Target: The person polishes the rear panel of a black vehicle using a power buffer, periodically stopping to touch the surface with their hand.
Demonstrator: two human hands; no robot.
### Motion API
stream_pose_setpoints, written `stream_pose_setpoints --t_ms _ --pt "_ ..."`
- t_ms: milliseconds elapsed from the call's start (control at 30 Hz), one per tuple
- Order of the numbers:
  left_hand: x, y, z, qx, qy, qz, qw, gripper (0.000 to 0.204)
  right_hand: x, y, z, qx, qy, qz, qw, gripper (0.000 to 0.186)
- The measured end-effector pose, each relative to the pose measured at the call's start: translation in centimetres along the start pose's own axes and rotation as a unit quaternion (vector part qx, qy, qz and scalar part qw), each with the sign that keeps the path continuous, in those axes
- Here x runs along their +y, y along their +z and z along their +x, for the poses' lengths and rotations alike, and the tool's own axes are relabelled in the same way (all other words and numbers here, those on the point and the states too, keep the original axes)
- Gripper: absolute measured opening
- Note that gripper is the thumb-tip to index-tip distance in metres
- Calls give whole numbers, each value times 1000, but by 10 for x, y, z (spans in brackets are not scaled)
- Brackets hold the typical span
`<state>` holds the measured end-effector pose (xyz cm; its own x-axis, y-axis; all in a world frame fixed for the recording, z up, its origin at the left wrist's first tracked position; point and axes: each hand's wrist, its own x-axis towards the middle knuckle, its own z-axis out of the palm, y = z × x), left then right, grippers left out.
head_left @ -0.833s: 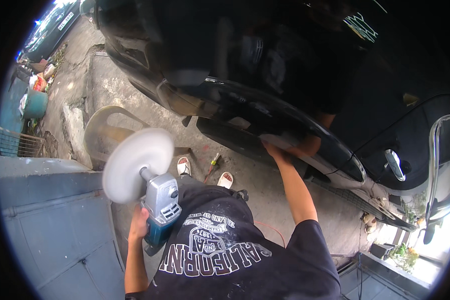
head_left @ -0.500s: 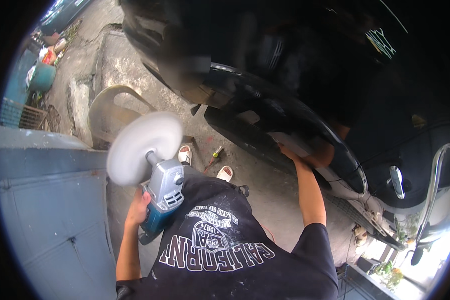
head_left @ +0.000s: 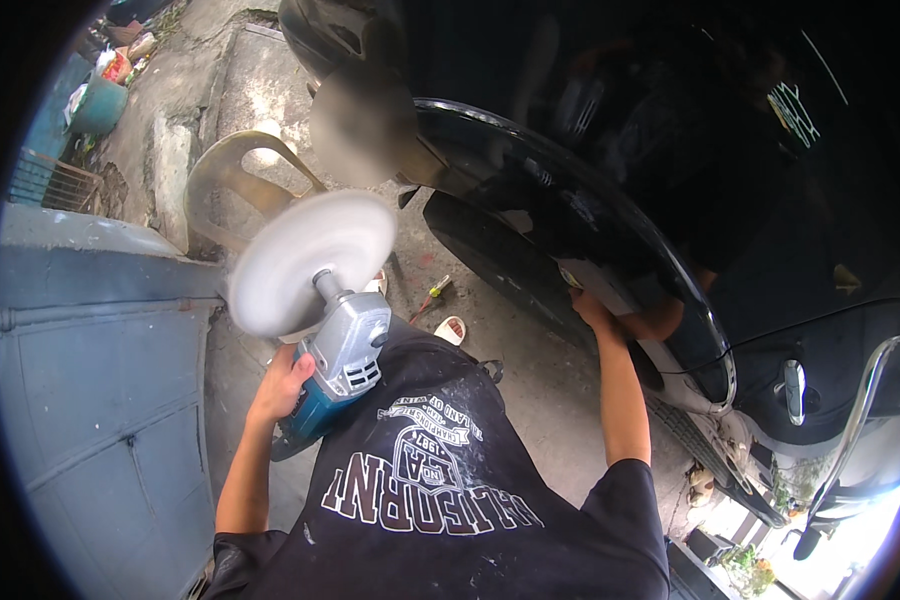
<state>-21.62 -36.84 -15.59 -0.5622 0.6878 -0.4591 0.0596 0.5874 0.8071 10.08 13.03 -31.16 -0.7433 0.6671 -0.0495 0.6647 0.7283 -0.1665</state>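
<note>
My left hand (head_left: 282,385) is closed round the teal body of a polisher (head_left: 345,345) with a silver head, held at my left side. Its large round white pad (head_left: 290,255) looks smeared, as if spinning, and stands apart from the car. My right arm reaches out to the black car (head_left: 610,215). Down by its wheel arch and tyre (head_left: 490,260), my right hand (head_left: 592,310) has its fingers drawn together. A small pale patch shows at their tips; what it is, I cannot make out.
A blue-grey metal gate (head_left: 110,400) stands close on my left. Past the pad, a beige plastic chair (head_left: 210,180) sits on the concrete. A yellow-green and red tool or plug (head_left: 436,290) lies near my sandals (head_left: 451,330). A teal bin (head_left: 100,105) is at the far left.
The view has shifted a little. The polisher pad sits slightly higher and farther right in the picture. My right hand stays by the wheel arch, and both grips look alike.
</note>
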Motion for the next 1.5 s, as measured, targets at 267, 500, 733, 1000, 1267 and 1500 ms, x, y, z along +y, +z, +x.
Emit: stream_pose_setpoints --t_ms 267,500,733,1000,1267,1500 --pt "36 -9 7 -47 -33 48 997 87 -11 16 -15 194 -8 -96 976 35" --pt "28 -15 26 -34 23 46 998 84 -109 -33 -88 165 289 813 477 49" --pt "39 -26 43 -76 48 10 996 71 -191 -224 -136 202 -33 783 588 75" --pt "194 -67 3 -135 144 116 973 94 -110 -577 -89 632 31 181 752 68" --pt "183 -116 22 -159 210 73 962 76 -188 -613 -45 633 75 105 764 74" --pt "151 -178 71 -217 96 125 963 89 -316 -519 44 590 34 -26 806 74"
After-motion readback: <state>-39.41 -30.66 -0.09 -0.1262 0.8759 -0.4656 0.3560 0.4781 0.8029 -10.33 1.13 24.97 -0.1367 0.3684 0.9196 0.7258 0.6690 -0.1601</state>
